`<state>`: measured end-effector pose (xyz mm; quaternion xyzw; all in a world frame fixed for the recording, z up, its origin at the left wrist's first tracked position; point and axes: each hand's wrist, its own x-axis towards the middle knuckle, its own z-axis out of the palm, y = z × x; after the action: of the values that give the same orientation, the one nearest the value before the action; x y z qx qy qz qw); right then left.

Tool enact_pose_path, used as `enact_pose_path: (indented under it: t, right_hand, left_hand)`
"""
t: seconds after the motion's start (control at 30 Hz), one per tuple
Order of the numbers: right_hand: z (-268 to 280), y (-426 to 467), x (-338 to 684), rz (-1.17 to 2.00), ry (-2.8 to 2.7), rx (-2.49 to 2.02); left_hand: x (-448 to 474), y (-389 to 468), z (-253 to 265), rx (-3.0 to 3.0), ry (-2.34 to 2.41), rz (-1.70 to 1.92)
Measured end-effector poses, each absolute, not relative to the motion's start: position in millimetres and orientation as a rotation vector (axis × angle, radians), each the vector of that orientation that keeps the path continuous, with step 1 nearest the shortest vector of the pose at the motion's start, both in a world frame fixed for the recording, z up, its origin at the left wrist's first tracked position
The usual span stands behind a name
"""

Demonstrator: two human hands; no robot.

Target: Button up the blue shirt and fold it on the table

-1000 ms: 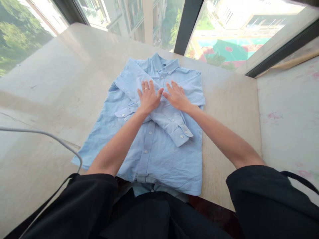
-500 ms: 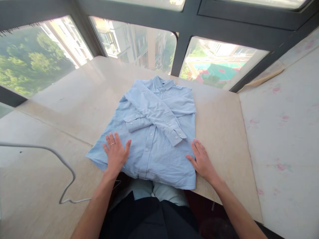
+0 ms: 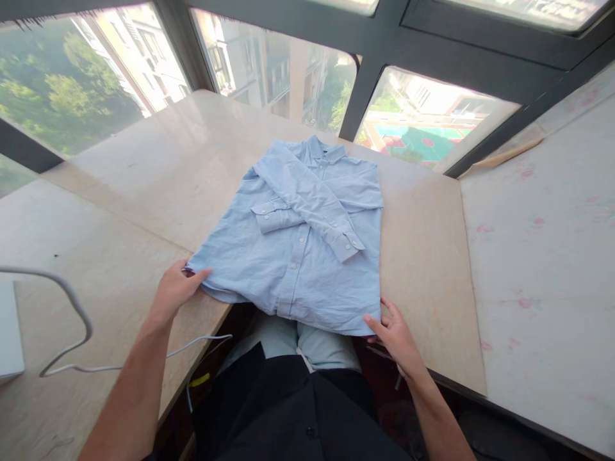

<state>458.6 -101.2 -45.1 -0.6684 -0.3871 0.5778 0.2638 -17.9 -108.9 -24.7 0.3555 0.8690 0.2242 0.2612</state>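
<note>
A light blue button-up shirt (image 3: 269, 256) lies front up, its collar toward the window and both sleeves crossed over the chest. Its hem hangs slightly past the near edge of the wooden tabletop (image 3: 423, 256). At the lower left corner of the hem, my left hand (image 3: 179, 288) grips the cloth, thumb on top and fingers tucked beneath. My right hand (image 3: 394, 333) holds the lower right corner the same way, with some fingers hidden under the fabric.
A grey cable (image 3: 72, 301) curls over the left side of the table near a white flat object (image 3: 9, 330). Dark window frames (image 3: 369, 83) border the far edge. A wall with flowered paper (image 3: 538, 288) stands at the right.
My left hand has moved left from lying flat on the shirt to gripping its hem corner. My right hand has slid down and closed on the other corner. The view has shifted slightly.
</note>
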Motion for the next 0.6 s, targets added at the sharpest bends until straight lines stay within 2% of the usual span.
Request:
enact_pose_path:
  t: [0.2, 0.33, 0.47, 0.6]
  right_hand:
    - [-26, -95, 463, 1.276, -1.204, -1.602]
    - [-8, -94, 476, 1.142, -1.470, -1.616]
    - [3, -102, 488, 1.165, -1.679, -1.579]
    - [-2, -109, 495, 1.299, -1.826, -1.473]
  left_hand:
    - [-3, -114, -3, 0.344, 1.938, 1.174]
    - [5, -122, 10, 0.234, 1.840, 1.352]
    - [8, -132, 6, 0.177, 1.786, 1.481]
    - [17, -140, -3, 0.098, 1.764, 1.428]
